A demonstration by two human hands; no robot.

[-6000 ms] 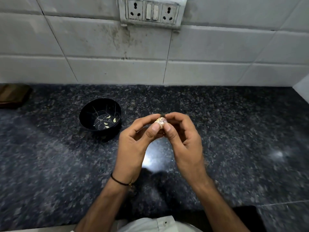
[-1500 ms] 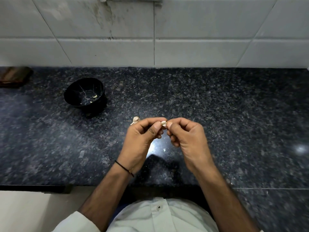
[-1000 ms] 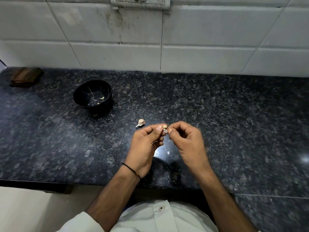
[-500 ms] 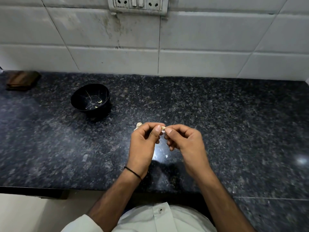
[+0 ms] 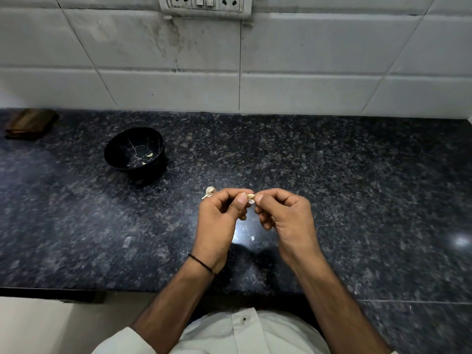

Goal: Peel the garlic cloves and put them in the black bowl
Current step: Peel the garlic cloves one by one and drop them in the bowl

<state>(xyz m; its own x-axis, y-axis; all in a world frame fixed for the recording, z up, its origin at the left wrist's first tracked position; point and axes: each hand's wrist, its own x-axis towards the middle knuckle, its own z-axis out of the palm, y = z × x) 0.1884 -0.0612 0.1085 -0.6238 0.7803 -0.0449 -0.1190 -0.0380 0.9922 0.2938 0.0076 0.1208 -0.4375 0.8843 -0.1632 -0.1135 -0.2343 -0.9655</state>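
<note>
Both hands, left hand (image 5: 219, 221) and right hand (image 5: 286, 218), pinch one garlic clove (image 5: 251, 196) in a narrow grip above the counter (image 5: 357, 190); the black bowl (image 5: 134, 149) apparently holds peeled cloves.

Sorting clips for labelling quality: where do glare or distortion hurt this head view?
Head view: two glare spots on the counter, one between the left hand and right hand, one far right; the wide angle bends the wall tiles; the garlic clove both hands pinch is tiny but sharp.
</note>
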